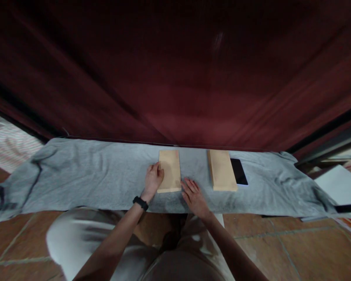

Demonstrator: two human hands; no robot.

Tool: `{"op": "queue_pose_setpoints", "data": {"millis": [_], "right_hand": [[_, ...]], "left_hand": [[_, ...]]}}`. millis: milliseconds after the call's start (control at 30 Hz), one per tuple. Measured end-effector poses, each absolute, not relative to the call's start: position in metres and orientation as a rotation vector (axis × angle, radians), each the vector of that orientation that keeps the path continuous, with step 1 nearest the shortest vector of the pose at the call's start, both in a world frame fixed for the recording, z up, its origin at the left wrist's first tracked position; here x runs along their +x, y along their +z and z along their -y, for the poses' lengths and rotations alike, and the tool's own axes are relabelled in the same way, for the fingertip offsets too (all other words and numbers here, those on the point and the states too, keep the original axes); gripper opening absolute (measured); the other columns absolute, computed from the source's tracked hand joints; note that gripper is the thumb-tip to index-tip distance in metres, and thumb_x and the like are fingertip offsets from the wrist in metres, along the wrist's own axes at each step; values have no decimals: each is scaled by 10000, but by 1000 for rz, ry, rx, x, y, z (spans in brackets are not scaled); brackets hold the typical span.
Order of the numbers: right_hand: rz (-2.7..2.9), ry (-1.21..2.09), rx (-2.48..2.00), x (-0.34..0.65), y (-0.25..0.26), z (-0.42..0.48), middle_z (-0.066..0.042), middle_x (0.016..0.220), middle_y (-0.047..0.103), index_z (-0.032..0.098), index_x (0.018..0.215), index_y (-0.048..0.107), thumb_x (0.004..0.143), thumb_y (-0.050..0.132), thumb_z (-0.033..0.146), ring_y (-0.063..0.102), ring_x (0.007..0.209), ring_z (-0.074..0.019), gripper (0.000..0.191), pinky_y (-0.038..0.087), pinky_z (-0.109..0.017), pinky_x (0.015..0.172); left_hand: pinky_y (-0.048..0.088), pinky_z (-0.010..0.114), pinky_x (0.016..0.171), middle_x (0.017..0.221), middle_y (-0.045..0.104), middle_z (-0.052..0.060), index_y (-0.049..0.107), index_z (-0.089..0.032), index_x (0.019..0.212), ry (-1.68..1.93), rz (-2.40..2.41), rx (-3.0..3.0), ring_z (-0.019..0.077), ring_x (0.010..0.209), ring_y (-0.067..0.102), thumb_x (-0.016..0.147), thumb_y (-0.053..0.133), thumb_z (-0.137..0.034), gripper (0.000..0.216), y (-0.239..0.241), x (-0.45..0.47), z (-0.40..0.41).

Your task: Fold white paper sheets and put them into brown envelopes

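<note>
A flat tan block (170, 171), wood or card I cannot tell, lies on the grey cloth in front of me. My left hand (153, 178) has a black watch at its wrist. Its fingers are curled closed at the block's left edge, thumb over the top face; anything pinched in them is hidden. On the other side my right hand (194, 194) rests palm down on the cloth with fingers stretched out. Its fingertips are at the block's lower right corner. A second, thicker-looking tan block (222, 170) lies farther right, apart from both hands.
A dark-screened phone or tablet (238, 171) lies beside the second block, partly under it or hidden by it. Grey cloth (96, 175) covers the narrow bench. A dark red upright panel (175, 86) rises behind it. Striped fabric (10, 142) is at far left, tiled floor (312, 249) below.
</note>
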State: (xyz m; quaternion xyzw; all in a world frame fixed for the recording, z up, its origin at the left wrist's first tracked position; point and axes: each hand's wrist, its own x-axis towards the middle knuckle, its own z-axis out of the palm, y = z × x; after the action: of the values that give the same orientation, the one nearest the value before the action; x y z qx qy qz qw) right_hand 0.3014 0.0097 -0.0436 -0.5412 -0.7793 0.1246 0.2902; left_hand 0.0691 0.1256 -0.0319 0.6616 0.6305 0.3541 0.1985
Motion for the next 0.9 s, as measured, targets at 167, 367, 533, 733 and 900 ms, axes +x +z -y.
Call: {"op": "queue_pose_setpoints", "data": {"millis": [167,367,533,733,900], "right_hand": [[2305,184,-1450,296,-44,-7,-55,1556,500,256,1497,498,1033,509,332,452,1433,-263,470,264,-508,1230],[2297,212,-1439,296,-40,-9,-56,1522,542,264,1479,518,1039,507,363,471,1412,-261,451,242,-493,1231],[2270,264,-1439,296,-40,-10,-63,1520,542,276,1502,493,1028,523,345,467,1417,-262,480,234,-502,1234],[2215,456,-1455,296,-30,-10,-57,1528,531,314,1507,487,1004,554,315,460,1424,-287,507,237,-540,1234],[2188,490,-1458,296,-30,-11,-58,1518,543,317,1476,527,980,586,286,462,1425,-289,500,237,-552,1236]], "left_hand": [[353,464,1196,1524,495,171,513,-133,1448,829,-1575,2382,281,1440,422,1017,387,-345,496,-30,87,-171],[204,453,1262,1633,385,92,385,-175,1566,309,-1305,2688,245,1543,263,1044,304,-432,588,-36,101,-227],[143,427,1275,1650,355,55,363,-219,1579,187,-1118,2758,205,1548,249,1053,299,-437,573,-45,100,-237],[133,420,1276,1640,367,92,391,-192,1562,319,-1012,2665,204,1547,255,1040,366,-443,580,-48,95,-221],[166,398,1275,1618,409,87,436,-219,1536,428,-918,2603,192,1526,310,1028,438,-431,550,-49,91,-197]]}}
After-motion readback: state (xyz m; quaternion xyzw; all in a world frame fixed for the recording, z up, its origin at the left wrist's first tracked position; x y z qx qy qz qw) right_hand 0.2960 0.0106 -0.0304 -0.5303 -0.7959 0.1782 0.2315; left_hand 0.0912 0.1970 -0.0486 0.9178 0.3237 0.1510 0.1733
